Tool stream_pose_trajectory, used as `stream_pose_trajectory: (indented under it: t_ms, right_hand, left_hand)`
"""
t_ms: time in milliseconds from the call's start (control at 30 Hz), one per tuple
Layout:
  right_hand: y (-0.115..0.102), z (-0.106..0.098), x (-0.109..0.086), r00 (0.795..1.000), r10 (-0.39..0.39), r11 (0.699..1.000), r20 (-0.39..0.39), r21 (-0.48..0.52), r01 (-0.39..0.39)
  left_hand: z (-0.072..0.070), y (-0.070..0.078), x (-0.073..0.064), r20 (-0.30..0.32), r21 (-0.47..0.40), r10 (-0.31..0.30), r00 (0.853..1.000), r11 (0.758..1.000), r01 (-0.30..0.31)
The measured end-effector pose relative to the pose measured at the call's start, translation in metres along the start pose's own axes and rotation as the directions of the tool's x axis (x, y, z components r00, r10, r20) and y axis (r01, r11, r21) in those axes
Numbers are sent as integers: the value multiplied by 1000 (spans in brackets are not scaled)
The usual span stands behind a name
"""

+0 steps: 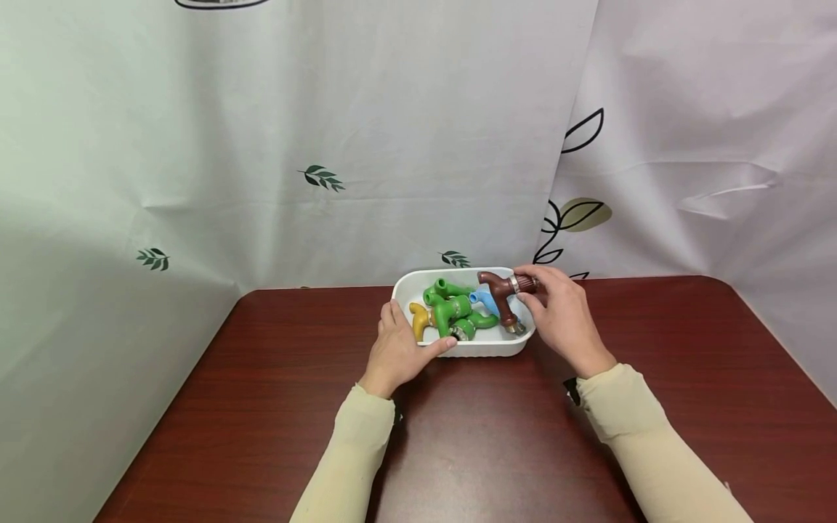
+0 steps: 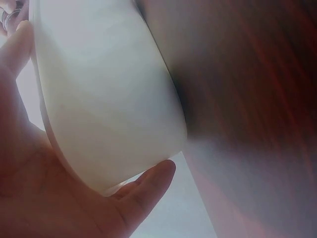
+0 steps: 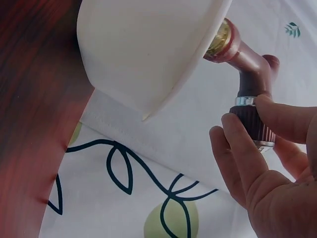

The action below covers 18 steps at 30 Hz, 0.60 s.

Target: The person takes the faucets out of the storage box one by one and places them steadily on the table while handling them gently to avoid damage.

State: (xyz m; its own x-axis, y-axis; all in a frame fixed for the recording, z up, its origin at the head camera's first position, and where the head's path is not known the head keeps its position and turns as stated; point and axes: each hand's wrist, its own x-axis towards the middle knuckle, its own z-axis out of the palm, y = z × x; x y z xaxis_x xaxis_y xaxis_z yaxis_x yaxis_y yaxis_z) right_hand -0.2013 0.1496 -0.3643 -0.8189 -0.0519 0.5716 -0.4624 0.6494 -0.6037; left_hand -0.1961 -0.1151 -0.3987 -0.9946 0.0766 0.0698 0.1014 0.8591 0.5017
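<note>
A white plastic basin (image 1: 487,350) stands toward the back of the table, with several plastic taps in it. My left hand (image 1: 395,347) grips its left front corner, thumb on the front rim and fingers along the left side; the left wrist view shows fingers against the basin wall (image 2: 104,99). My right hand (image 1: 561,312) pinches a brown tap (image 1: 500,292) by its ribbed handle, over the basin's right end. The tap's metal threaded end points down into the basin. In the right wrist view, thumb and fingers surround the ribbed handle (image 3: 252,121).
Green taps (image 1: 451,310) lie piled in the basin's middle, a yellow tap (image 1: 418,319) at its left and a light blue tap (image 1: 485,299) behind the brown one. A reddish-brown table (image 1: 294,392) lies below. White cloth (image 1: 392,145) with leaf prints hangs behind.
</note>
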Motion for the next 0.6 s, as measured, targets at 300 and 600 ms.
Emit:
stream_pose_trajectory:
  t_ms: [300, 600]
  right_hand:
    - [3, -7, 3, 999, 43, 999, -16, -23, -44]
    - [6, -16, 3, 995, 96, 995, -25, -28, -97]
  left_hand:
    - [0, -1, 0, 1, 2, -1, 1000, 1000, 1]
    - [2, -2, 2, -5, 6, 0, 1000, 1000, 0]
